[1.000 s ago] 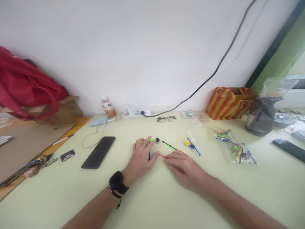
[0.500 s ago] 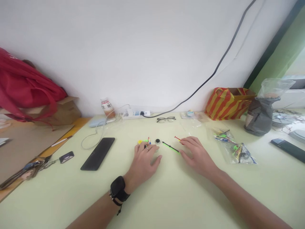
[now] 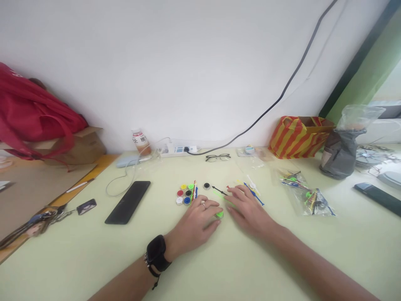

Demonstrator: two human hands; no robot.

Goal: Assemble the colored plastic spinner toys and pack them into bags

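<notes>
My left hand (image 3: 196, 219), with a ring and a black watch, closes its fingertips on a small round green disc (image 3: 219, 214) low over the table. My right hand (image 3: 250, 212) has its thumb and forefinger closed around a thin green plastic arrow (image 3: 222, 195), which is blurred. Beside that lies a black arrow (image 3: 218, 190); a red arrow's end (image 3: 228, 187) shows at my right fingers. Blue (image 3: 257, 197) and white (image 3: 251, 183) arrows lie beyond that hand. Left of centre sit several coloured discs (image 3: 180, 193) beside upright-pointing arrows (image 3: 195, 190); a black disc (image 3: 206, 185) lies apart.
Eyeglasses (image 3: 218, 157) and a power strip (image 3: 178, 150) lie along the wall. A black phone (image 3: 128, 202) is at left, with a bottle (image 3: 140, 142) behind. Clear bags of parts (image 3: 315, 202), a striped bag (image 3: 300, 138) and a grey bag (image 3: 340, 154) are at right.
My left hand has moved right and nearer, uncovering the coloured discs, and now has the green disc. My right hand has shifted left and nearer, exposing blue and white arrows; the green arrow moves from the black one.
</notes>
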